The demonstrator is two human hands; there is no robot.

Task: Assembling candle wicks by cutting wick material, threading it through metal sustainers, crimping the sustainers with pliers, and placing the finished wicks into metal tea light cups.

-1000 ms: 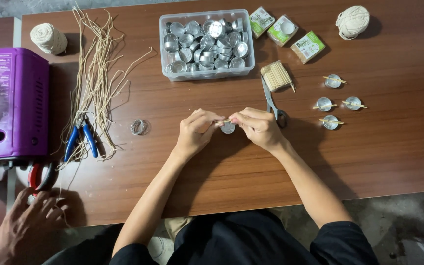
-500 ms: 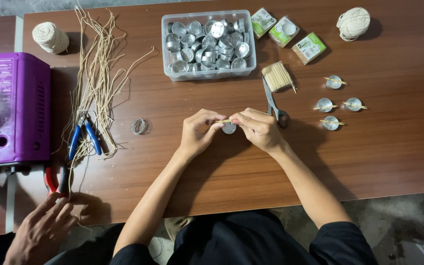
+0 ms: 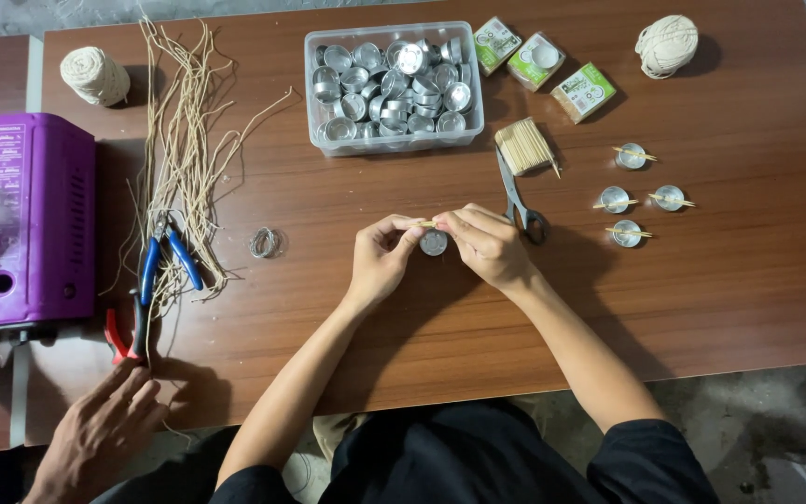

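Observation:
My left hand (image 3: pixel 380 254) and my right hand (image 3: pixel 484 245) meet above a small round metal cup (image 3: pixel 434 244) on the brown table (image 3: pixel 739 299). Between their fingertips both pinch a thin wooden stick (image 3: pixel 425 224) lying across the cup. Just to the right of my right hand lie grey scissors (image 3: pixel 521 203), and a bundle of wooden sticks (image 3: pixel 525 147) sits behind them.
A clear tub (image 3: pixel 392 86) of metal cups stands at the back, with several finished cups with sticks (image 3: pixel 625 232) to the right. Loose wicks (image 3: pixel 182 140), blue pliers (image 3: pixel 167 257), red pliers (image 3: pixel 129 331), a wire coil (image 3: pixel 265 243), a purple machine (image 3: pixel 19 217), twine balls (image 3: pixel 666 44). Another person's hand (image 3: pixel 100 431) lower left.
The other person's hand at the lower left has moved right and up, closer to the red pliers. My own hands stay over the cup with the stick.

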